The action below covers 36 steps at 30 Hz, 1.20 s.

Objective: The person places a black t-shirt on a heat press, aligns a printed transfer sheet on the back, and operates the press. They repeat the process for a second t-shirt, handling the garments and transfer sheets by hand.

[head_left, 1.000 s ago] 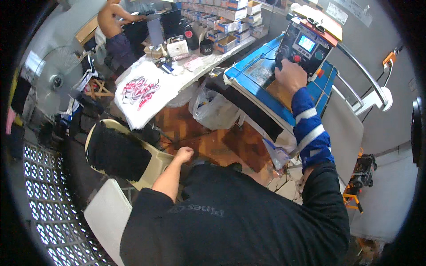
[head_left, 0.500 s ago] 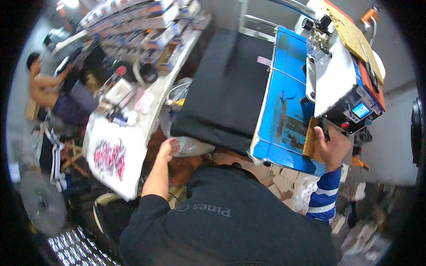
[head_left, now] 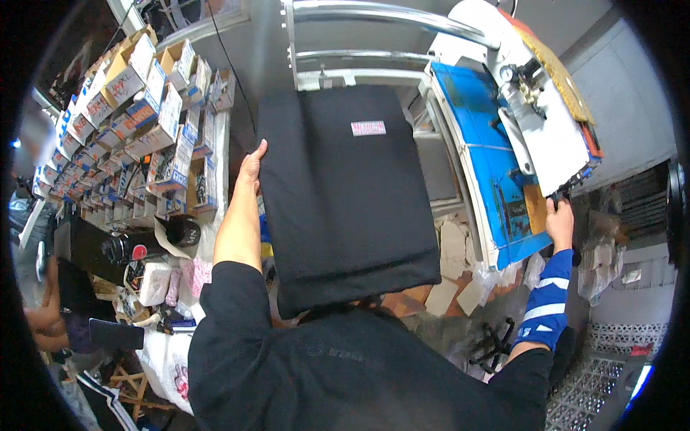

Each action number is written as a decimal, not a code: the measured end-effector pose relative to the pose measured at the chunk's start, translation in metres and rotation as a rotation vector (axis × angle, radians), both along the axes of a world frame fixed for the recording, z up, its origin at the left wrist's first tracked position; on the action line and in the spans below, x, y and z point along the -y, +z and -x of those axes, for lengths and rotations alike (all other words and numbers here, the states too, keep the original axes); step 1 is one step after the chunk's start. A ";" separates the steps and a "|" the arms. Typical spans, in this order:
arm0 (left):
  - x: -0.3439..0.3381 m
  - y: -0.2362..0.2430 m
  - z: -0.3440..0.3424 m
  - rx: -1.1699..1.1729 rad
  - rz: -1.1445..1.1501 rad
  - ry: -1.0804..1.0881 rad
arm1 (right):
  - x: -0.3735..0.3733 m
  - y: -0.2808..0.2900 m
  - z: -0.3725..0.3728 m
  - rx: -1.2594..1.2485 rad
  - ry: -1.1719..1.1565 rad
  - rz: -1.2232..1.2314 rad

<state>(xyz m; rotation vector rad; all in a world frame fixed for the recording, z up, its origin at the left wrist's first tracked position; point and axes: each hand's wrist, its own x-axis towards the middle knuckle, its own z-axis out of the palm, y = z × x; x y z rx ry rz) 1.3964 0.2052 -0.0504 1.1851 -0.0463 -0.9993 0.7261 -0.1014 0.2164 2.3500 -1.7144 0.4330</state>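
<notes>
A black padded platen (head_left: 345,208) of a heat press lies in front of me, with a small pink-and-white printed label (head_left: 368,128) near its far end. My left hand (head_left: 251,167) is at the platen's left edge, a finger stretched forward; the other fingers are partly hidden. On the right, my right hand (head_left: 560,221) is closed around the black handle (head_left: 560,195) at the front of the press head (head_left: 535,140). Under that head sits a blue-covered plate (head_left: 471,126) with dark stains, tied with a thin cord. A gap separates it from the platen.
Stacked cardboard bins (head_left: 154,122) line a bench at left, with a black cylinder (head_left: 183,231) and small items nearby. Metal rails (head_left: 381,14) cross behind the platen. Broken tiles (head_left: 449,266) and plastic lie on the floor. Another person's arm (head_left: 47,316) shows at far left.
The press head has swung right, clear of the platen, with my right hand still on its handle. My left hand has moved from the near left corner to the left edge. The view has turned.
</notes>
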 end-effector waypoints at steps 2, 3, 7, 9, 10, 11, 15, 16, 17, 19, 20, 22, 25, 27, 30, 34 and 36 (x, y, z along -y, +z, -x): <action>0.011 0.028 -0.014 0.332 -0.106 0.182 | -0.040 0.009 -0.037 -0.301 -0.119 0.175; 0.017 0.048 -0.010 0.522 -0.081 0.284 | -0.054 0.013 -0.062 -0.236 0.048 0.137; 0.036 0.154 0.067 1.087 0.189 0.246 | -0.102 -0.034 -0.208 1.001 0.555 -0.637; 0.032 0.197 0.147 1.252 0.219 -0.153 | -0.098 -0.035 -0.269 1.455 0.566 -1.273; 0.023 0.212 0.189 1.306 0.332 -0.390 | -0.091 -0.020 -0.282 1.546 0.418 -1.682; 0.027 0.227 0.217 1.597 0.593 -0.492 | -0.085 -0.001 -0.295 1.331 0.515 -1.613; 0.051 0.261 0.254 1.363 0.779 -0.060 | -0.116 0.095 -0.263 0.636 1.009 -0.958; 0.068 0.262 0.260 1.264 0.678 0.089 | -0.130 0.118 -0.236 0.510 1.032 -0.986; 0.087 0.262 0.270 1.314 0.699 -0.073 | -0.145 0.138 -0.209 0.467 1.092 -1.112; 0.122 0.255 0.305 1.463 0.668 -0.340 | -0.166 0.171 -0.156 0.339 1.257 -1.283; 0.129 0.248 0.324 1.565 0.566 -0.498 | -0.176 0.182 -0.135 0.244 1.376 -1.248; 0.138 0.242 0.358 1.556 0.755 -0.842 | -0.187 0.199 -0.086 0.335 1.732 -1.080; 0.086 0.221 0.383 1.406 0.812 -0.901 | -0.200 0.219 0.005 0.269 1.402 -1.058; 0.026 0.205 0.370 1.221 0.523 -1.094 | -0.197 0.216 0.056 0.254 1.066 -0.986; -0.066 0.169 0.355 0.704 0.103 -1.310 | -0.177 0.144 0.089 0.338 0.549 -0.454; -0.153 0.101 0.388 0.045 -0.182 -0.743 | -0.156 0.020 0.065 0.495 0.761 -0.488; -0.180 0.072 0.400 0.024 -0.459 -0.830 | -0.164 -0.017 0.039 0.501 0.934 -0.621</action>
